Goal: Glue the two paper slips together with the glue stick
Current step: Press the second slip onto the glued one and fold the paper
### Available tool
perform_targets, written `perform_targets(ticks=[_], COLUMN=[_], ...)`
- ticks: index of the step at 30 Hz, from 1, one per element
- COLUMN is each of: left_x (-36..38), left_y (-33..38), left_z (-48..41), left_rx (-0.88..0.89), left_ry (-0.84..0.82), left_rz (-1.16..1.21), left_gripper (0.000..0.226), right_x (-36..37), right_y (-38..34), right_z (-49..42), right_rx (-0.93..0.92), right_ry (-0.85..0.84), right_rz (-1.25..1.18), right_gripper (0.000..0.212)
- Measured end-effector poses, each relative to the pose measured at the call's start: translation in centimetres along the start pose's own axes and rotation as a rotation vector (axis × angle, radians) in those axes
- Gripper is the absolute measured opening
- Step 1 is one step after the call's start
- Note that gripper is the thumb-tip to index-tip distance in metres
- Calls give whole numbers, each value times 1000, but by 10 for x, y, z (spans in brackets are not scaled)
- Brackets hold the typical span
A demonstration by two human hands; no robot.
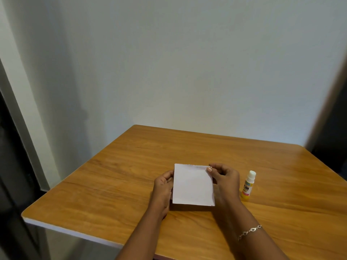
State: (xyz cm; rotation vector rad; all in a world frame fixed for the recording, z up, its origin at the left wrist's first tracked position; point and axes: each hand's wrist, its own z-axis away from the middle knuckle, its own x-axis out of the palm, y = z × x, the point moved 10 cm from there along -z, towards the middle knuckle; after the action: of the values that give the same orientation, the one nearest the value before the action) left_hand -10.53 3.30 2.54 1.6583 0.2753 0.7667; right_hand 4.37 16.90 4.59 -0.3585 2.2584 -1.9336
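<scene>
Nearest, the left hand (162, 186) grips the left edge of the paper slips (193, 184), fingers curled behind. The right hand (225, 180) pinches their top right corner. Just right, apart, the glue stick (248, 185) stands upright. Beyond, the counter (187, 145) stretches to its far edge by the wall (187, 72).

Bare forearms, silver chain bracelet (249, 231)

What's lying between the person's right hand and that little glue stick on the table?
Nothing but a narrow stretch of bare wooden table; the head view shows the right hand, pinching the paper, apart from the upright glue stick.
</scene>
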Motion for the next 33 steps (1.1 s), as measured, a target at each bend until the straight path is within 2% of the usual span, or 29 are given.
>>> perform_targets(ticks=[9,17,33], left_x=[-1,1,1], left_y=[-1,-2,3], left_z=[-1,-2,1], left_rx=[2,-2,27], left_ry=[7,-9,7], left_rz=[0,3,-33], left_gripper=[19,19,19], right_x=[0,3,3], right_y=[-7,-10,-6], right_z=[3,4,4], right_rx=[8,18,88], right_ry=[-7,-33,-25], right_rz=[-6,2,-66], right_gripper=[6,12,3])
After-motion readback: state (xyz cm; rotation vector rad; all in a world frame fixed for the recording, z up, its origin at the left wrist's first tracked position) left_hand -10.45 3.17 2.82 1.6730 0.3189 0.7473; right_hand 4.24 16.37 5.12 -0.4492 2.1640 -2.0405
